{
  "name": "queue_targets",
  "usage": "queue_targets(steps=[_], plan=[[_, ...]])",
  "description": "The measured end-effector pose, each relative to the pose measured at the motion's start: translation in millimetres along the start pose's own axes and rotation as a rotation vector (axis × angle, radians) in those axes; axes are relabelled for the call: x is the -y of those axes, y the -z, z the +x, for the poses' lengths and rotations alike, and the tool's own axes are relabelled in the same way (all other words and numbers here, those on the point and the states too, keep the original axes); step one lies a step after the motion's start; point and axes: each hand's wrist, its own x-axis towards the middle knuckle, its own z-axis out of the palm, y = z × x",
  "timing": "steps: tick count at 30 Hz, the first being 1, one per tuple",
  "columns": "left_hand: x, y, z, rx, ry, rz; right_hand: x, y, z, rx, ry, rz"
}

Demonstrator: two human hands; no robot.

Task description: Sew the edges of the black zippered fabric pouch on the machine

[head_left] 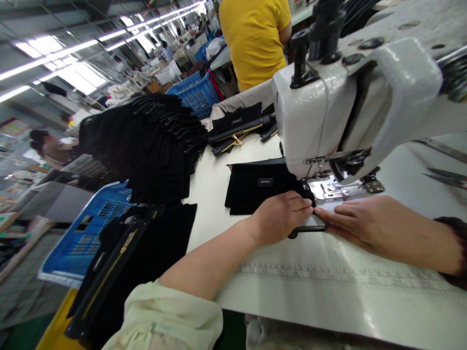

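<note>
A black fabric panel with a small label lies flat on the pale table, its right edge by the sewing machine's needle and presser foot. My left hand is closed at the panel's lower right corner, fingertips pinching the cloth edge. My right hand meets it there, its fingertips pressed on the same edge and on a narrow black strip below. The fingertips of both hands almost touch, just in front of the presser foot. What lies beneath my left palm is hidden.
The white sewing machine head overhangs the work. Black pieces with gold zippers lie behind; a tall black stack stands left. Zippered pieces hang over a blue crate. Scissors lie right. A person in yellow is beyond.
</note>
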Motion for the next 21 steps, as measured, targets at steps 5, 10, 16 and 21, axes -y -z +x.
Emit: queue_targets(steps=[5, 10, 16, 21], plan=[[6.7, -2.8, 1.7, 0.033, 0.022, 0.035, -2.7, -5.7, -3.3, 0.035, -0.056, 0.015], [12.4, -7.5, 2.4, -0.038, 0.054, 0.024, -3.9, -10.0, -4.9, 0.054, -0.103, 0.006], [18.4, -10.0, 4.1, -0.046, 0.127, 0.0, -2.0, -10.1, -1.6, 0.013, -0.073, -0.03], [27.0, -10.7, 6.9, 0.019, 0.128, -0.03, -1.3, -8.3, 1.8, -0.015, -0.068, -0.037]])
